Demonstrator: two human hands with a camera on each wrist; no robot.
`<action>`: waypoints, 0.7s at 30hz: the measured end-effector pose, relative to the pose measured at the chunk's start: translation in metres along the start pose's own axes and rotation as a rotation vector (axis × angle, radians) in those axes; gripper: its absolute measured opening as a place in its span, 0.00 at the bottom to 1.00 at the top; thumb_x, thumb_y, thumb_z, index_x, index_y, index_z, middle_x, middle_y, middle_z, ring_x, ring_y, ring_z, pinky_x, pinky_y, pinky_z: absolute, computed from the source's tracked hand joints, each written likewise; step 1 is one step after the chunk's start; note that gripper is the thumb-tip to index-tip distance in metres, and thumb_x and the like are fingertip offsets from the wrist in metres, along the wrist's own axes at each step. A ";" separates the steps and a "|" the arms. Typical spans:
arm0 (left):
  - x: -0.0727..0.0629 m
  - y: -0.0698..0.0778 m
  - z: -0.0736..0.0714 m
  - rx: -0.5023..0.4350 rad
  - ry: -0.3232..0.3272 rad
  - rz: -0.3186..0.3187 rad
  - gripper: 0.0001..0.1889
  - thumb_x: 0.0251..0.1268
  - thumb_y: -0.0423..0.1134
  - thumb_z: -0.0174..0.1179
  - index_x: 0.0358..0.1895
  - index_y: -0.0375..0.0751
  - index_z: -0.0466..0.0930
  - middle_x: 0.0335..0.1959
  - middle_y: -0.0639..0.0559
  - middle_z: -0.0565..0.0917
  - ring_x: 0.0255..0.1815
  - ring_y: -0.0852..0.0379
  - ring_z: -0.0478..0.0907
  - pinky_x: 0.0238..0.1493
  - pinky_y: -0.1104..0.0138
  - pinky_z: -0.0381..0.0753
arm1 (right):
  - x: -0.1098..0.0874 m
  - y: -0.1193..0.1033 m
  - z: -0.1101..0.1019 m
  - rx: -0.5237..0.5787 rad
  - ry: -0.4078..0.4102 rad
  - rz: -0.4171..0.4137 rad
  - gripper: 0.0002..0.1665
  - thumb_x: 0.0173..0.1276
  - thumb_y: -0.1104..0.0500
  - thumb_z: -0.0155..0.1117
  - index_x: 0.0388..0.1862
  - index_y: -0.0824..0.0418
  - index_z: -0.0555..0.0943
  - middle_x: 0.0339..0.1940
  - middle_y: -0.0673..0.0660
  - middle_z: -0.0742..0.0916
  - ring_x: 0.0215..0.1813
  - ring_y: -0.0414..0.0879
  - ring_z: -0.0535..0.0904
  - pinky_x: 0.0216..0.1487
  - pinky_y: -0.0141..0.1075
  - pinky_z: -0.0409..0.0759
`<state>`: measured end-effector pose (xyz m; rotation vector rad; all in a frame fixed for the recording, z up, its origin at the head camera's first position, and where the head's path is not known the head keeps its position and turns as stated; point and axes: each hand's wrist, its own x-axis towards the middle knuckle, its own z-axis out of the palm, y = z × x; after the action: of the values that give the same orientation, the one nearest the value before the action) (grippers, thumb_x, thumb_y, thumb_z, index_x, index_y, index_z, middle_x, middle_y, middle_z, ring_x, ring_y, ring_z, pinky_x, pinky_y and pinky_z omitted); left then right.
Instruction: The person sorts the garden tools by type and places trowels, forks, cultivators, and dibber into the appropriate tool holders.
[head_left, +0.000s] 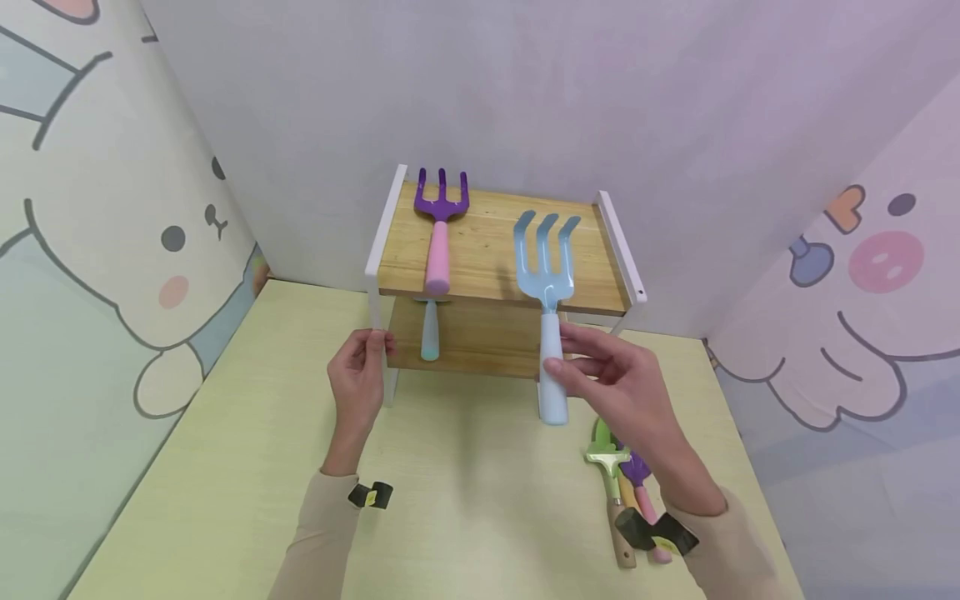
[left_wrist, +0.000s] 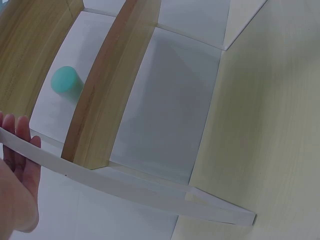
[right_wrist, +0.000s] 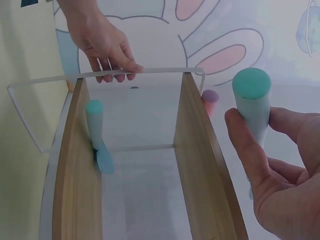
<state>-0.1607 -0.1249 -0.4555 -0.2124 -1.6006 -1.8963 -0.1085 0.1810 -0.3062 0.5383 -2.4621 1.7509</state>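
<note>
My right hand (head_left: 622, 379) pinches the handle of a light blue three-tined hand rake (head_left: 551, 342), tines upward, in front of the right part of a two-tier wooden shelf (head_left: 487, 242). In the right wrist view the rake's teal handle end (right_wrist: 252, 83) faces the camera. My left hand (head_left: 358, 379) grips the shelf's white side frame (left_wrist: 125, 190) at the left. A purple hand fork with a pink handle (head_left: 438, 254) lies on the top tier, left side. On the lower tier rests a light blue tool (head_left: 430, 333); the upper board partly hides its head.
On the table (head_left: 262, 467) at the right lie several garden tools, among them a green-headed one with a wooden handle (head_left: 617, 525) and a purple one with a pink handle (head_left: 636, 469). A pale curtain (head_left: 510, 100) hangs behind the shelf, with cartoon-printed walls on both sides.
</note>
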 end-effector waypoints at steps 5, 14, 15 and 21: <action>0.001 -0.001 0.000 0.006 0.003 -0.002 0.10 0.78 0.24 0.52 0.38 0.16 0.78 0.34 0.28 0.83 0.32 0.55 0.85 0.39 0.71 0.87 | 0.012 -0.006 0.001 0.025 -0.012 0.075 0.24 0.70 0.64 0.72 0.64 0.67 0.81 0.52 0.64 0.88 0.41 0.47 0.91 0.40 0.41 0.90; 0.000 -0.001 0.001 0.028 -0.002 -0.009 0.11 0.79 0.26 0.53 0.38 0.18 0.79 0.34 0.27 0.82 0.32 0.53 0.85 0.39 0.71 0.87 | 0.034 -0.010 0.002 0.092 -0.009 0.206 0.27 0.70 0.55 0.73 0.65 0.63 0.81 0.52 0.58 0.89 0.46 0.48 0.90 0.45 0.41 0.90; 0.000 -0.001 0.000 0.034 -0.003 -0.009 0.11 0.79 0.26 0.53 0.38 0.18 0.79 0.34 0.27 0.82 0.32 0.54 0.85 0.39 0.71 0.87 | 0.037 -0.010 0.002 0.110 -0.010 0.212 0.27 0.70 0.55 0.73 0.65 0.63 0.81 0.53 0.58 0.89 0.46 0.49 0.90 0.46 0.42 0.89; 0.000 -0.006 0.000 0.035 0.002 -0.010 0.12 0.79 0.28 0.53 0.38 0.18 0.78 0.33 0.35 0.84 0.32 0.55 0.84 0.39 0.71 0.87 | 0.052 -0.009 0.000 0.176 -0.022 0.217 0.29 0.70 0.54 0.73 0.67 0.63 0.80 0.54 0.60 0.88 0.47 0.51 0.90 0.48 0.44 0.89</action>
<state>-0.1642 -0.1248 -0.4598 -0.1880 -1.6353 -1.8745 -0.1541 0.1656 -0.2848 0.3124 -2.4773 2.0668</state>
